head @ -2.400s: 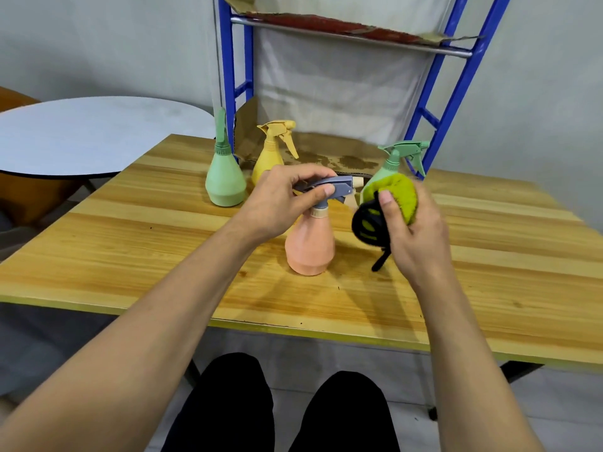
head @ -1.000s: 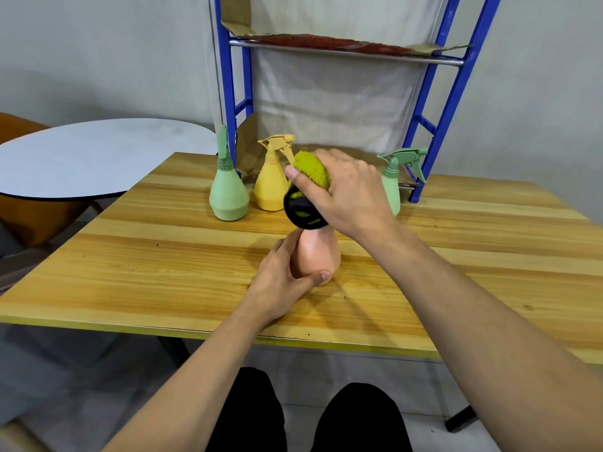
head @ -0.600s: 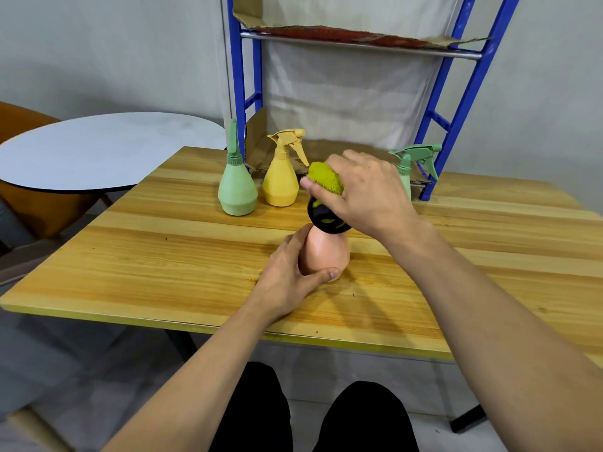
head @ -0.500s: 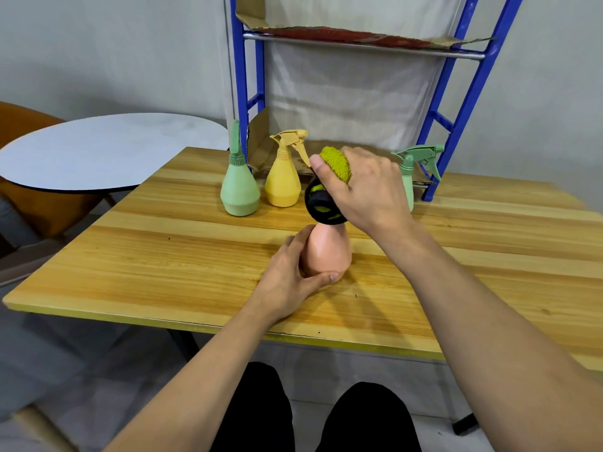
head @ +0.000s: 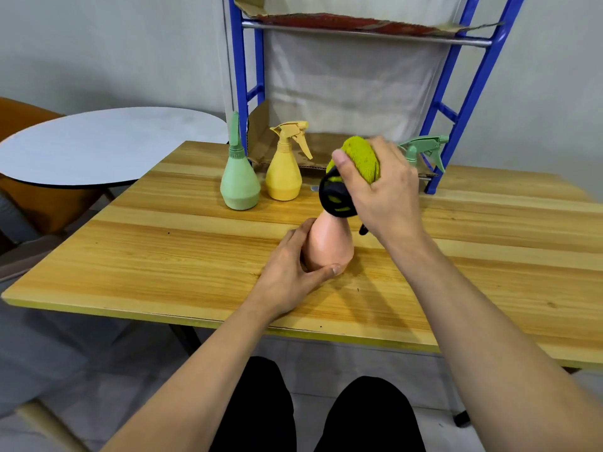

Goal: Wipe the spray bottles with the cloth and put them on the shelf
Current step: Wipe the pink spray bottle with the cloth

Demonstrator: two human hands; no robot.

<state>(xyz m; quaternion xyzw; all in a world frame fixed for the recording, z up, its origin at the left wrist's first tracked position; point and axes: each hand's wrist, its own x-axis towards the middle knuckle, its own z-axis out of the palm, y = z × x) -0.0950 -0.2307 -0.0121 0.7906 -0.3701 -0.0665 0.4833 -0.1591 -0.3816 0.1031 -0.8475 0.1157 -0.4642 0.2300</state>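
Note:
A pink spray bottle (head: 331, 244) stands upright on the wooden table (head: 182, 256). My left hand (head: 290, 275) grips its lower body from the left. My right hand (head: 383, 190) holds a green and black cloth (head: 354, 171) pressed over the bottle's top, which hides the spray head. Further back stand a green spray bottle (head: 239, 181) and a yellow spray bottle (head: 284, 172). Another green spray bottle (head: 424, 150) shows only its trigger head behind my right hand. The blue shelf (head: 456, 102) rises behind the table.
Cardboard (head: 261, 138) lines the shelf's lower level at table height, and an upper level (head: 359, 22) sits above. A round white table (head: 98, 145) stands to the left with an orange chair (head: 19, 112) behind it. My knees are below the table's front edge.
My left hand dropped from the pink bottle's spray head to its body. My right hand brought the cloth over the bottle's top and has been rubbing there, shifting slightly up.

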